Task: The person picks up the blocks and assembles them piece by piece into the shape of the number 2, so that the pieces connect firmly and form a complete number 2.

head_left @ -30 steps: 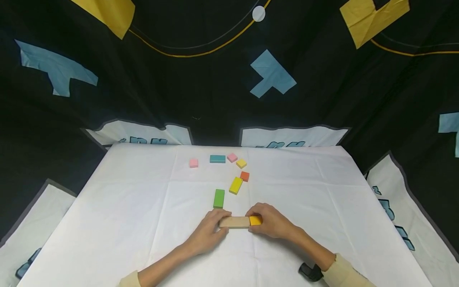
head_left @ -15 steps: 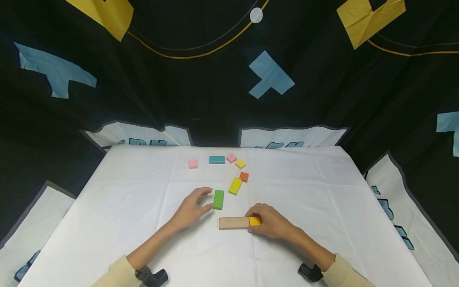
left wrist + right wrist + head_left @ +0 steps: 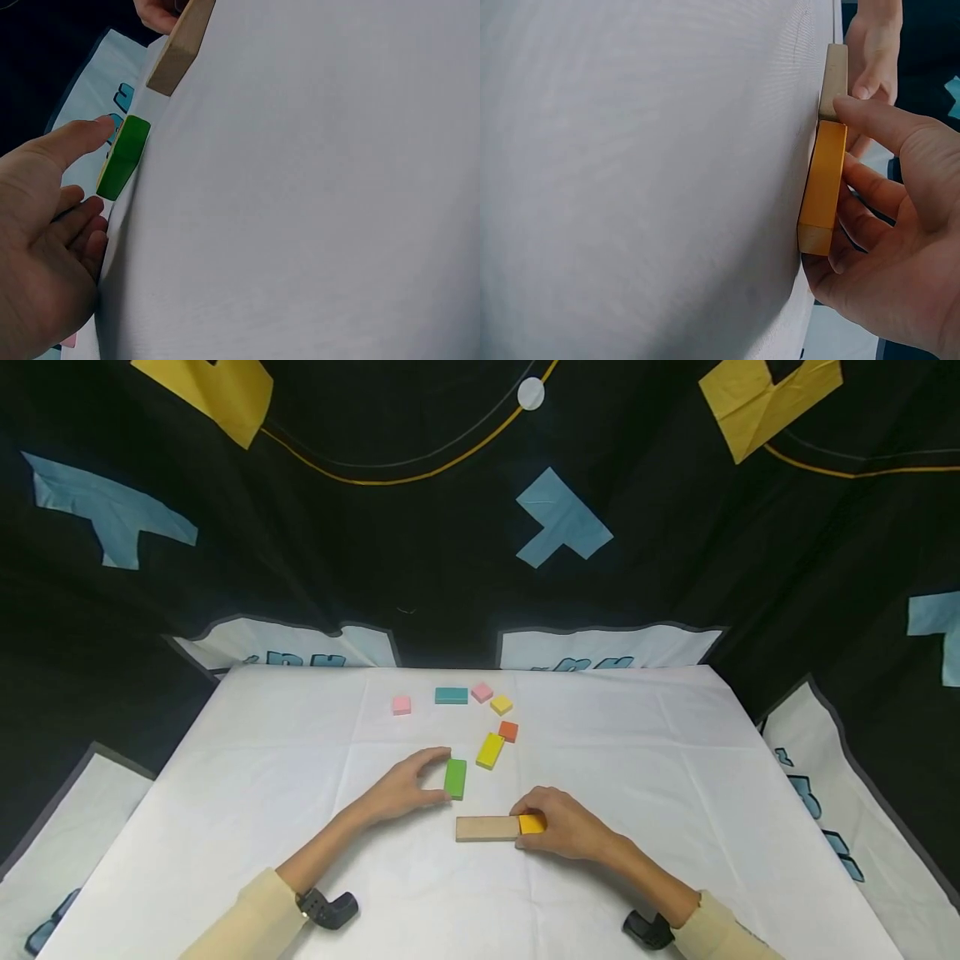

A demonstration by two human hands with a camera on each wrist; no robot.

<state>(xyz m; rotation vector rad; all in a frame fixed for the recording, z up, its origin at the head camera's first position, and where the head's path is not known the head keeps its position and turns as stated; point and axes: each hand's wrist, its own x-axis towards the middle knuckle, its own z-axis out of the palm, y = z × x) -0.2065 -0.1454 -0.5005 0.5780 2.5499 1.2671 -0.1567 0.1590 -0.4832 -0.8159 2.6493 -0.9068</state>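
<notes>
In the head view, a plain wooden block [image 3: 484, 828] lies end to end with an orange-yellow block [image 3: 532, 824] on the white table. My right hand [image 3: 567, 825] holds the orange-yellow block, thumb near the seam and fingers curled along its far side in the right wrist view. Just beyond them lies a green block [image 3: 454, 779]. My left hand [image 3: 400, 787] is at its left side, thumb and fingers spread toward its two ends. The left wrist view shows the green block [image 3: 124, 157] between thumb and fingers, not clearly gripped.
Farther back lie a yellow block [image 3: 490, 751], a small orange-red block [image 3: 508, 731], a small yellow block [image 3: 501, 704], a teal block [image 3: 452, 696] and two pink blocks, one at left [image 3: 401, 705]. A dark curtain hangs behind the table.
My left hand has let go of the plain wooden block and moved forward and left to the green block. The right hand stays on the orange-yellow block.
</notes>
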